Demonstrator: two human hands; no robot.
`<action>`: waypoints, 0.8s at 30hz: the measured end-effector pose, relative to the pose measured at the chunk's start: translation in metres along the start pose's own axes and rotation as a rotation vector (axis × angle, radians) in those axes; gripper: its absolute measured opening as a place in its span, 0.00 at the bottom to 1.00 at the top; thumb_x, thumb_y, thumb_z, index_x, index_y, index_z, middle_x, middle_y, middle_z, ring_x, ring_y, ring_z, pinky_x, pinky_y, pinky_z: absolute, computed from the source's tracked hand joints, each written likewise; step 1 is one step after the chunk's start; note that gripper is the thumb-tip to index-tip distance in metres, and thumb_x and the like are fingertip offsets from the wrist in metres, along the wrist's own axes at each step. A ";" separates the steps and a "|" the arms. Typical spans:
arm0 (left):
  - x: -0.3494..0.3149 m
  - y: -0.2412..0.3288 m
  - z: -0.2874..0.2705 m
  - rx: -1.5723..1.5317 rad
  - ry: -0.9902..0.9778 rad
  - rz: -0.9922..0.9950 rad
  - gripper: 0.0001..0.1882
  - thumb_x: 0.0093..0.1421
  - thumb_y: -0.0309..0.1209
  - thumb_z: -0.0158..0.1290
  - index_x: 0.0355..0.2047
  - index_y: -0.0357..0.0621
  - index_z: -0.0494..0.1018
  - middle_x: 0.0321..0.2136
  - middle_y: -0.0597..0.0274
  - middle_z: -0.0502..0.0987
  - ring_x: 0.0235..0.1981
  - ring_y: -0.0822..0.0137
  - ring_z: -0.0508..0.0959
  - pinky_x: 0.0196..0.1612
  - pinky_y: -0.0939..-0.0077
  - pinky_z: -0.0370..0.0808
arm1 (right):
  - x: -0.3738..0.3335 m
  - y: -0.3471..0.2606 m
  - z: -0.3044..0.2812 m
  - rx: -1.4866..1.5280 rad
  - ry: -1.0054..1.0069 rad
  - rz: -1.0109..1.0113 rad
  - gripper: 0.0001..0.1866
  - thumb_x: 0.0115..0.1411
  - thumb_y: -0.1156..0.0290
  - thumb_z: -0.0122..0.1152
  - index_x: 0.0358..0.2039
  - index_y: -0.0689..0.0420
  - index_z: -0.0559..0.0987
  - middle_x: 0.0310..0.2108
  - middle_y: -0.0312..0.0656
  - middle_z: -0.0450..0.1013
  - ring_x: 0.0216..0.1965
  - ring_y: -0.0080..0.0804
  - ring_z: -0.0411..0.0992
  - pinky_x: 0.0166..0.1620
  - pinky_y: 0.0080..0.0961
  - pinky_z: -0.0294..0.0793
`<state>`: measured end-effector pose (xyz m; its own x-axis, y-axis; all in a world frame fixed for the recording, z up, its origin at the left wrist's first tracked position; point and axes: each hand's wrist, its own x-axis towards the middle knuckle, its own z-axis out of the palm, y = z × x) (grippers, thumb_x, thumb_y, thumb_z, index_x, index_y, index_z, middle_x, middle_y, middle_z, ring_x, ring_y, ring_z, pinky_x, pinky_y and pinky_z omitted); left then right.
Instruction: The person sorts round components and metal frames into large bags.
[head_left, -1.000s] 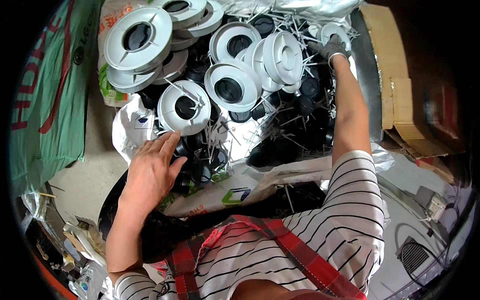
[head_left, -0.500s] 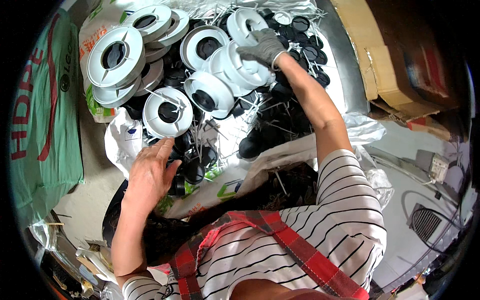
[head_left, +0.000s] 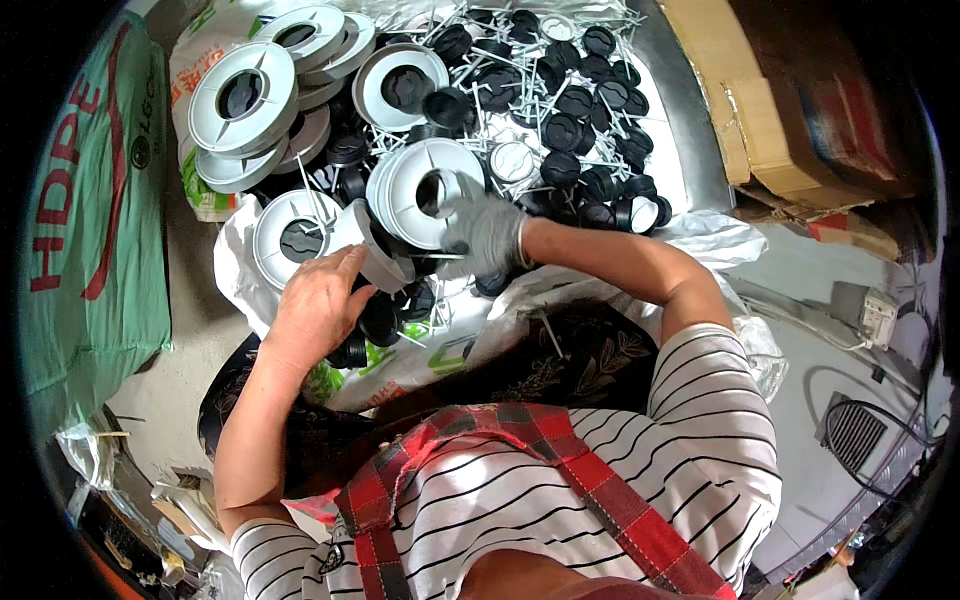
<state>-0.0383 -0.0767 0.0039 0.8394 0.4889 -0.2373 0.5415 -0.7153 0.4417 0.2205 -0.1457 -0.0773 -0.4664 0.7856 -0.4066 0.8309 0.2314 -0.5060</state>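
My right hand [head_left: 484, 236], in a grey glove, grips the near right rim of a few stacked white plastic reels [head_left: 405, 218]. Its fingers are slightly blurred. Just left of that stack, a single tilted white reel [head_left: 384, 266] stands on its edge. My bare left hand [head_left: 318, 303] touches this reel's lower left side with stretched fingers, thumb apart. Behind those fingertips lies a flat white reel [head_left: 268, 240] with a black centre and thin white sticks on it. Black round caps [head_left: 378, 322] sit below my left hand's thumb.
More white reels [head_left: 240, 98] are heaped at the far left. Many black caps [head_left: 563, 130] and thin white sticks cover the pile at the far right. A cardboard box [head_left: 740, 110] stands at right, a green sack [head_left: 100, 220] at left. White plastic sheeting [head_left: 715, 240] borders the pile.
My right hand has come nearer and to the left with the stacked reels, uncovering black caps behind. The tilted reel now stands against my left hand, which has moved slightly.
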 end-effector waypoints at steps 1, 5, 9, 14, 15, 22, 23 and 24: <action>0.001 -0.001 0.000 0.017 0.018 0.026 0.24 0.51 0.30 0.58 0.47 0.33 0.68 0.42 0.46 0.75 0.42 0.52 0.75 0.47 0.64 0.71 | -0.008 -0.001 0.000 -0.032 -0.045 -0.083 0.36 0.50 0.33 0.47 0.38 0.55 0.81 0.55 0.57 0.62 0.60 0.54 0.55 0.63 0.52 0.45; -0.002 0.002 -0.005 0.054 -0.053 -0.040 0.24 0.51 0.31 0.58 0.47 0.33 0.67 0.44 0.48 0.74 0.43 0.53 0.75 0.48 0.65 0.70 | -0.013 0.096 -0.001 0.261 0.558 -0.350 0.12 0.53 0.62 0.56 0.33 0.54 0.80 0.36 0.43 0.76 0.38 0.38 0.73 0.42 0.32 0.72; -0.001 0.005 -0.003 -0.019 -0.059 -0.017 0.26 0.52 0.32 0.57 0.50 0.36 0.67 0.47 0.47 0.73 0.45 0.50 0.74 0.50 0.63 0.70 | 0.011 0.155 -0.052 0.383 0.435 0.613 0.23 0.48 0.49 0.59 0.31 0.58 0.80 0.32 0.47 0.76 0.34 0.40 0.74 0.40 0.30 0.72; 0.000 0.000 0.000 0.055 -0.054 -0.010 0.26 0.53 0.33 0.56 0.51 0.35 0.66 0.48 0.47 0.72 0.46 0.50 0.73 0.51 0.63 0.68 | 0.088 0.176 0.018 -0.092 0.128 0.573 0.48 0.39 0.43 0.63 0.55 0.64 0.63 0.55 0.56 0.63 0.55 0.47 0.64 0.56 0.33 0.64; -0.003 0.000 0.001 0.029 -0.040 -0.001 0.26 0.53 0.33 0.56 0.51 0.35 0.66 0.47 0.47 0.72 0.46 0.50 0.73 0.51 0.63 0.68 | 0.101 0.163 0.035 -0.238 0.287 0.548 0.54 0.38 0.43 0.63 0.60 0.64 0.56 0.59 0.57 0.59 0.59 0.47 0.61 0.59 0.34 0.61; -0.002 0.009 -0.006 -0.017 -0.030 0.059 0.25 0.52 0.31 0.56 0.50 0.34 0.67 0.47 0.47 0.72 0.46 0.51 0.73 0.51 0.63 0.67 | 0.112 0.176 0.066 0.285 0.035 0.667 0.44 0.46 0.50 0.62 0.58 0.61 0.57 0.51 0.63 0.66 0.52 0.55 0.66 0.53 0.38 0.67; -0.004 0.008 -0.007 -0.006 -0.018 0.060 0.25 0.52 0.31 0.56 0.50 0.34 0.67 0.46 0.47 0.72 0.45 0.51 0.73 0.51 0.63 0.67 | 0.114 0.168 0.071 0.272 0.020 0.610 0.43 0.46 0.50 0.62 0.57 0.61 0.58 0.50 0.62 0.66 0.51 0.54 0.67 0.52 0.38 0.67; -0.005 0.009 -0.008 0.003 -0.010 0.060 0.25 0.52 0.31 0.56 0.50 0.34 0.67 0.46 0.48 0.72 0.45 0.52 0.73 0.51 0.63 0.67 | 0.113 0.158 0.077 0.253 -0.005 0.540 0.42 0.46 0.51 0.62 0.56 0.61 0.59 0.49 0.61 0.67 0.50 0.53 0.67 0.51 0.37 0.67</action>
<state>-0.0379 -0.0814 0.0154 0.8707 0.4404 -0.2188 0.4904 -0.7448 0.4524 0.2756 -0.0643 -0.2613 0.0007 0.7514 -0.6599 0.8532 -0.3446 -0.3915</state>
